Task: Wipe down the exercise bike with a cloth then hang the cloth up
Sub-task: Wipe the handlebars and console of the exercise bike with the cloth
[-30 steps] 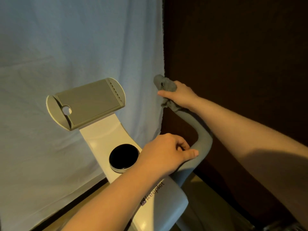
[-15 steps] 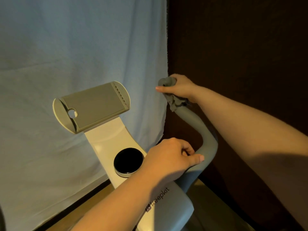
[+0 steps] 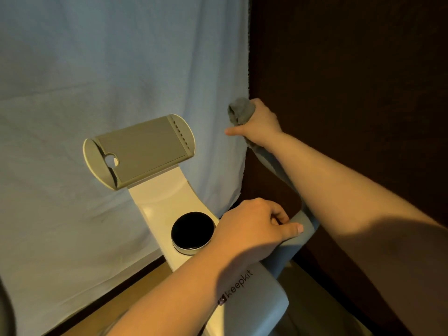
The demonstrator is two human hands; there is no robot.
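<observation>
The exercise bike has a cream stem, a grey tablet holder and a round black dial. Its curved grey handlebar rises at the right. My right hand grips a grey cloth wrapped round the handlebar's upper tip, thumb pointing left. My left hand holds the handlebar's lower bend beside the dial, its fingers curled round the bar and its thumb lying along it. My right forearm hides part of the bar.
A pale sheet hangs right behind the bike and covers the left side. A dark wall fills the right. A strip of wooden floor shows under the sheet. The bike's grey body carries the word keepkit.
My right hand with the cloth has slid up the handlebar to its upper tip. My left hand has kept its hold on the lower bend. The camera view has shifted slightly.
</observation>
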